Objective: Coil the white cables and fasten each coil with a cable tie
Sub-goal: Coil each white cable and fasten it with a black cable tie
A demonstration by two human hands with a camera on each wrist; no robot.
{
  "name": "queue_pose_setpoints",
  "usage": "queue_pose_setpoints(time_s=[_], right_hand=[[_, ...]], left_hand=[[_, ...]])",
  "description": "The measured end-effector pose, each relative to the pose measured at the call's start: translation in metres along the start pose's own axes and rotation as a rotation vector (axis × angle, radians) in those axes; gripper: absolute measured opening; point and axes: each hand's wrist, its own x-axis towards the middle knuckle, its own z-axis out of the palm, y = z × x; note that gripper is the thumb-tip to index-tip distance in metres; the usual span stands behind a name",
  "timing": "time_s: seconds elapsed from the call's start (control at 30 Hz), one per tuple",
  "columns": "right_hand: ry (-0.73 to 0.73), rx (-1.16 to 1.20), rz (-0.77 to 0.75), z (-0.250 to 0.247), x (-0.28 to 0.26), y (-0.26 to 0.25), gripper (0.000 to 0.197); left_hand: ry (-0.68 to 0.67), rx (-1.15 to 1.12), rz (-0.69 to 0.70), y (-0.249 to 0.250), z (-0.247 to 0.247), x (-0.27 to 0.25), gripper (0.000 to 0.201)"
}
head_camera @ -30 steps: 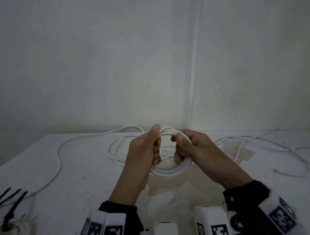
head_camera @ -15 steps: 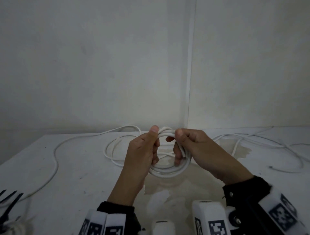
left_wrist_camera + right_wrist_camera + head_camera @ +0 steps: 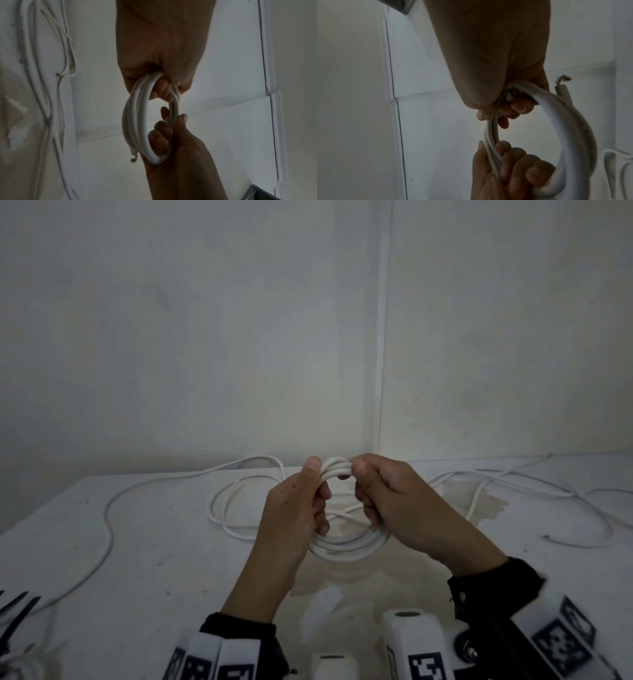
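Observation:
A white cable coil [image 3: 346, 549] of several turns hangs in the air above the white table [image 3: 154, 559], gripped by both hands. My left hand [image 3: 301, 501] pinches its top left, thumb on top, fingers curled through the ring. My right hand [image 3: 380, 498] grips the top right the same way, and the thumbs nearly meet. The left wrist view shows the coil [image 3: 135, 121] edge-on, with a cut cable end [image 3: 133, 155] and bare wire sticking out. That coil [image 3: 573, 121] and cable end [image 3: 563, 88] also appear in the right wrist view.
Loose white cable [image 3: 109, 508] trails across the left of the table, with a flat loop [image 3: 219, 508] behind the hands. More cable strands [image 3: 513, 487] lie on the right. Black cable ties [image 3: 17, 607] stick up at the bottom left edge. Walls meet in a corner behind.
My right thumb has slid along the top of the coil towards the left thumb. Both hands keep hold of the coil, which stays in about the same place.

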Motion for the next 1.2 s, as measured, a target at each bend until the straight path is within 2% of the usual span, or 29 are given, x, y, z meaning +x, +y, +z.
queue_pose_setpoints(time_s=[0.17,0.3,0.4,0.47,0.53,0.6,0.7,0.73,0.87,1.0,1.1,1.2], right_hand=[[-0.062,-0.203,-0.063,-0.004,-0.001,0.001,0.024],[-0.111,-0.394,-0.079,-0.002,-0.003,0.002,0.025],[-0.065,-0.362,-0.113,0.002,-0.004,0.000,0.026],[-0.044,-0.326,-0.125,0.004,-0.003,0.000,0.026],[-0.040,-0.291,-0.126,0.004,-0.002,0.001,0.027],[-0.035,-0.272,-0.125,0.003,-0.001,0.002,0.026],[-0.015,-0.300,-0.135,0.001,-0.001,0.005,0.021],[-0.010,-0.310,-0.142,0.002,0.000,0.006,0.021],[0.013,-0.258,-0.165,0.005,0.000,0.005,0.025],[0.020,-0.173,-0.167,0.006,-0.001,0.003,0.023],[0.016,-0.122,-0.131,0.005,0.001,0.005,0.042],[0.007,-0.062,-0.072,0.001,0.001,0.008,0.049]], left_hand=[[-0.095,0.176,-0.027,0.002,-0.010,0.002,0.048],[-0.072,0.317,-0.005,-0.003,-0.004,-0.002,0.052],[0.021,0.262,0.068,-0.006,0.003,-0.004,0.052],[0.049,0.178,0.062,-0.005,0.004,-0.004,0.052],[0.004,0.095,-0.003,-0.003,0.004,-0.003,0.051],[-0.098,0.036,-0.065,0.000,0.000,-0.004,0.047],[-0.219,0.036,-0.097,0.001,-0.005,-0.004,0.042],[-0.208,0.034,-0.101,0.001,-0.004,-0.005,0.042],[-0.025,0.012,-0.085,0.000,0.005,-0.005,0.049],[0.040,-0.085,-0.133,0.002,0.008,-0.004,0.051],[0.091,-0.058,-0.098,0.000,0.010,-0.003,0.046],[0.152,-0.065,-0.057,0.000,0.011,-0.003,0.045]])
